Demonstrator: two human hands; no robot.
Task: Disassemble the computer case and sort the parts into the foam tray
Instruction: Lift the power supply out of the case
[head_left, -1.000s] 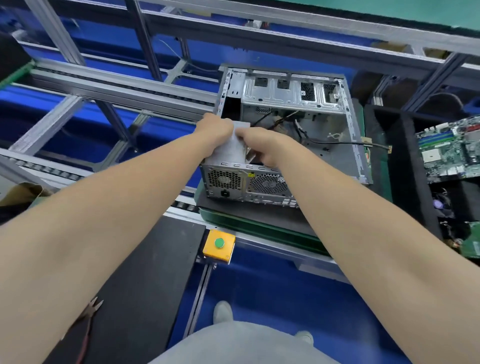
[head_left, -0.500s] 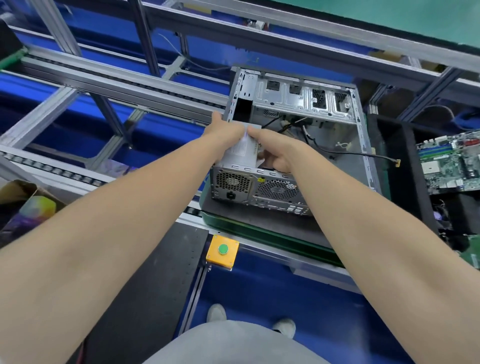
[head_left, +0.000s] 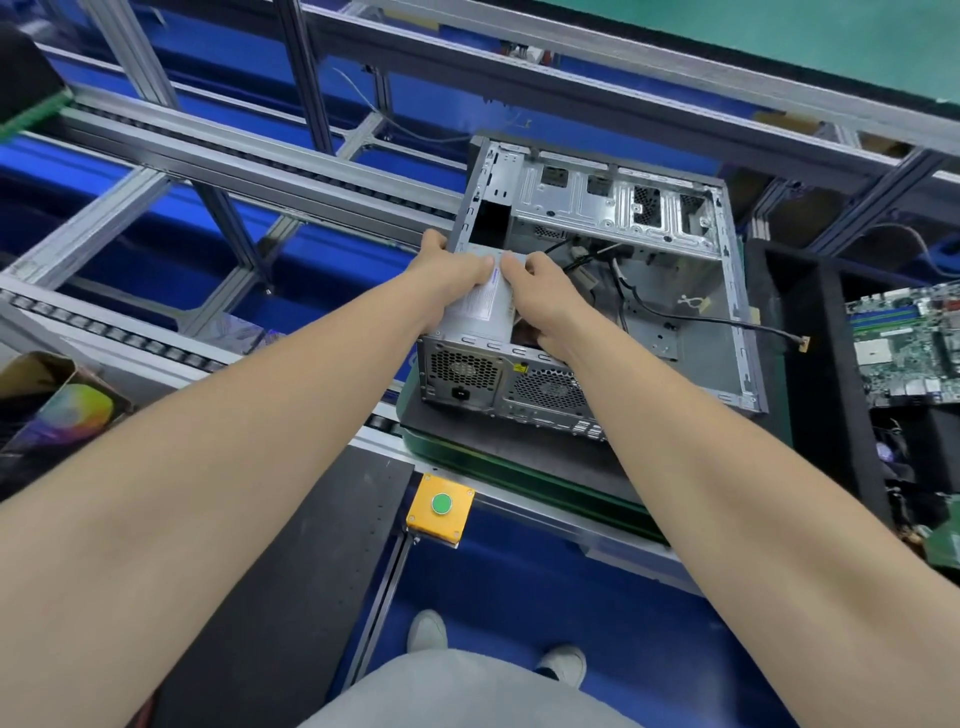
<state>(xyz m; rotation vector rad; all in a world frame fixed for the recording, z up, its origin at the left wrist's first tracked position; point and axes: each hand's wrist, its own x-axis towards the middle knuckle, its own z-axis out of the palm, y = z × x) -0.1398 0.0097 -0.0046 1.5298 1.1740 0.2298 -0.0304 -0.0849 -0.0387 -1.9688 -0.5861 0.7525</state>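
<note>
- Power supply (head_left: 480, 312) sits in the near-left corner of the open computer case (head_left: 675, 291), on a pallet at the conveyor's near edge.
- Left hand (head_left: 447, 270) and right hand (head_left: 545, 296) both clasp its top.
- Lift it evenly, I'd say, minding the loose cables (head_left: 618, 291).
- Foam tray (head_left: 810, 364) lies to the right.

We see a dark pallet (head_left: 524, 452) on the conveyor rail (head_left: 332, 426), carrying the open computer case (head_left: 675, 312); beside it, a black foam tray (head_left: 826, 364) holds a circuit board (head_left: 904, 353).
</note>
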